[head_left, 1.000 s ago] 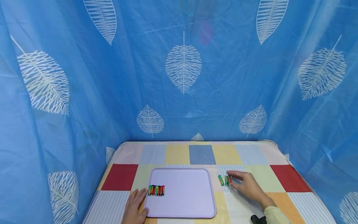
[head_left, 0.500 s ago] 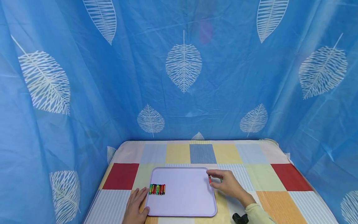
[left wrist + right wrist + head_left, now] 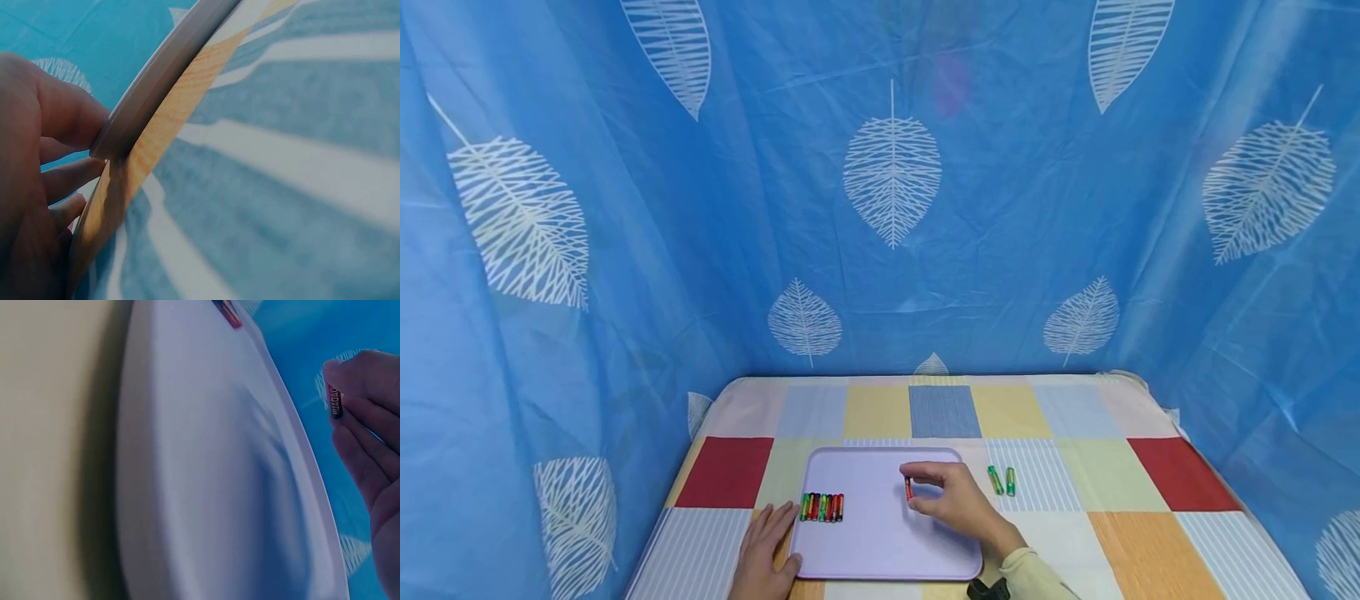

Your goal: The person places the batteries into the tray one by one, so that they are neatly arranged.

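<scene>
Between thumb and fingertips my right hand [image 3: 958, 500] pinches a red-and-black battery [image 3: 908, 489], held over the right half of a lilac tray [image 3: 880, 550]. Lettering shows on that battery [image 3: 335, 403] in the right wrist view. Against the tray's left side lies a row of several green and red batteries [image 3: 822, 507], side by side. My left hand [image 3: 763, 554] rests at the tray's left edge, fingers extended; in the left wrist view its thumb [image 3: 72, 112] touches the rim. Two green batteries, a tilted one [image 3: 995, 480] and a straighter one [image 3: 1011, 482], lie right of the tray.
A patchwork tablecloth [image 3: 1120, 475] covers the table under the tray. Blue curtains [image 3: 1000, 217] with white leaf prints enclose the back and both sides. A black object [image 3: 988, 590] sits by the right sleeve [image 3: 1033, 575].
My right hand has picked up the red-and-black battery from beside the green ones and carried it left over the tray. My left hand has stayed at the tray's edge.
</scene>
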Demonstrator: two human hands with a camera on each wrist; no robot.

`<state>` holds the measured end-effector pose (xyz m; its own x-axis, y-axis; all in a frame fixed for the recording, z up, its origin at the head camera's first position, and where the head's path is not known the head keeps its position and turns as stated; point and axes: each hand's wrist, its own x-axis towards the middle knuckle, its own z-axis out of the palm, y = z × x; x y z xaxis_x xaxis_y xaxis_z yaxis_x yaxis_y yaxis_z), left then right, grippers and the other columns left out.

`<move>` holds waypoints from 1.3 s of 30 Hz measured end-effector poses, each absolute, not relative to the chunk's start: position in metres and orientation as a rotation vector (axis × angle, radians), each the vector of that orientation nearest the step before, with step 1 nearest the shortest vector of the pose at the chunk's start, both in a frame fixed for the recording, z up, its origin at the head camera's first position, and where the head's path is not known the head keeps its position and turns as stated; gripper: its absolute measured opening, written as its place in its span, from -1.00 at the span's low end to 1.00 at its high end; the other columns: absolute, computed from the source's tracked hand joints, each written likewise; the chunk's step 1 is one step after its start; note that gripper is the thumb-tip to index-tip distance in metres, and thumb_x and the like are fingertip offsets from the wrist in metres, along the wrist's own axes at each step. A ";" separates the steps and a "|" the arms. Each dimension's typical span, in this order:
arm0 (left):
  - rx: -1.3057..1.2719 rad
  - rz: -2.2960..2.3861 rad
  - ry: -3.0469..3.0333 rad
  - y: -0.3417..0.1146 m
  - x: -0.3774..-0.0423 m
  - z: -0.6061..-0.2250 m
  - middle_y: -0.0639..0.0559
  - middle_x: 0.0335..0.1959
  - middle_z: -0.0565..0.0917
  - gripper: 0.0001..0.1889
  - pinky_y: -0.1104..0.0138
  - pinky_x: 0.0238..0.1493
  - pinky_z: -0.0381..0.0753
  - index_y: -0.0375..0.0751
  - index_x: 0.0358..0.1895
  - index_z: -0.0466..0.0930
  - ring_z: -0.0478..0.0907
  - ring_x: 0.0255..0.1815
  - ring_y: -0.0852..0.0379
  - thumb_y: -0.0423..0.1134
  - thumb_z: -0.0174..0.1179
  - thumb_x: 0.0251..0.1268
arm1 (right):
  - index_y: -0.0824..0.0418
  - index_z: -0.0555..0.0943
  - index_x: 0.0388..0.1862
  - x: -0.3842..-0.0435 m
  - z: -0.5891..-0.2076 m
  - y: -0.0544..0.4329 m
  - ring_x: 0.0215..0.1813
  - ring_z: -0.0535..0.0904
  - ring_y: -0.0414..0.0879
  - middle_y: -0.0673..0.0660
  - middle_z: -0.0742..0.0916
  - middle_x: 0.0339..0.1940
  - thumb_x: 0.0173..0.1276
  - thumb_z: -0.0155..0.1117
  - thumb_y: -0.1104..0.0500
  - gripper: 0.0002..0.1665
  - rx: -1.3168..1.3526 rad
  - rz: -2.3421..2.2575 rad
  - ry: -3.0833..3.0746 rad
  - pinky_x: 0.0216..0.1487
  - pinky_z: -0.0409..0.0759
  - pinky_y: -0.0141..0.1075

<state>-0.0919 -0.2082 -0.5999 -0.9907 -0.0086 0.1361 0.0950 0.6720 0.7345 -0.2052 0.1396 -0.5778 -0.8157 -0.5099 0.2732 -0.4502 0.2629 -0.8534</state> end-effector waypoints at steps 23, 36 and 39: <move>-0.023 -1.237 -2.806 -0.210 -0.095 -0.599 -0.34 0.53 0.56 -0.24 -0.48 0.69 -0.06 -0.31 0.49 0.58 0.16 0.68 -0.53 -0.42 0.38 0.08 | 0.25 0.79 0.26 -0.191 -0.590 0.055 0.31 0.78 -0.09 0.08 0.87 0.21 0.22 0.62 0.35 -0.42 -0.971 -1.520 2.485 0.42 0.71 -0.28; -0.017 -1.253 -2.826 -0.210 -0.095 -0.599 -0.36 0.54 0.55 -0.22 -0.48 0.68 -0.04 -0.33 0.50 0.57 0.14 0.69 -0.54 -0.40 0.39 0.06 | 0.23 0.80 0.24 -0.192 -0.599 0.033 0.25 0.79 -0.16 0.07 0.88 0.15 0.20 0.61 0.37 -0.42 -1.060 -1.417 2.588 0.38 0.73 -0.27; -0.015 -1.257 -2.823 -0.210 -0.096 -0.599 -0.36 0.54 0.55 -0.22 -0.49 0.67 -0.04 -0.33 0.50 0.57 0.14 0.68 -0.55 -0.40 0.40 0.05 | 0.21 0.80 0.24 -0.193 -0.598 0.030 0.25 0.79 -0.17 0.03 0.88 0.15 0.19 0.62 0.36 -0.42 -1.069 -1.380 2.611 0.38 0.73 -0.27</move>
<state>-0.0957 -0.2102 -0.5987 -0.9986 -0.0118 0.0509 0.0299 0.6695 0.7422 -0.1934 0.0300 -0.5976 -0.7685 -0.5659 0.2987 -0.5655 0.3822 -0.7308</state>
